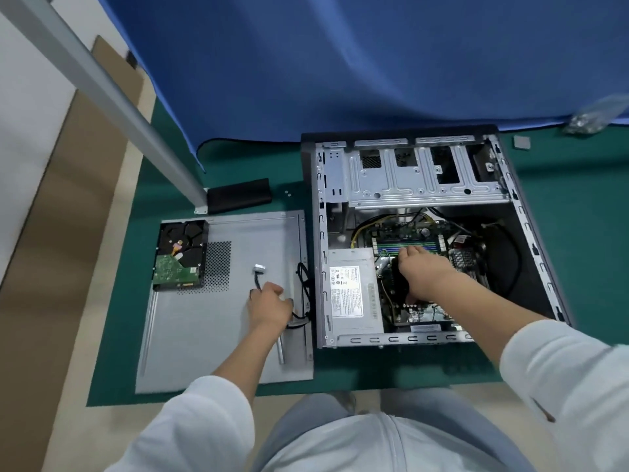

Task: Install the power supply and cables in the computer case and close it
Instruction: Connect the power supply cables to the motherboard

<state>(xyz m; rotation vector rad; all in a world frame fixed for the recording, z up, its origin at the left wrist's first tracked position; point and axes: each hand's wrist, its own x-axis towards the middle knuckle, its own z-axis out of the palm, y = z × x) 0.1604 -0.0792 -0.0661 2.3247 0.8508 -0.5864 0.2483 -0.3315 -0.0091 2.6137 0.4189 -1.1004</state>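
The open computer case (531, 240) lies on its side on the green mat. A grey power supply (354, 287) with a white label sits inside at its near left. My right hand (425, 270) reaches into the case over the motherboard (405, 233) and rests on a black part there; what it grips is hidden. My left hand (270, 306) lies on the detached grey side panel (190, 335) left of the case, shut on a black cable (256, 281) that ends in a white connector. More black cable (303, 277) loops at the panel's right edge.
A hard drive (178, 255) lies circuit side up on the panel's far left corner. A black block (238, 195) sits beyond the panel beside a grey table leg (136, 124). A blue cloth (340, 63) hangs behind. A bag of screws (589, 120) lies at far right.
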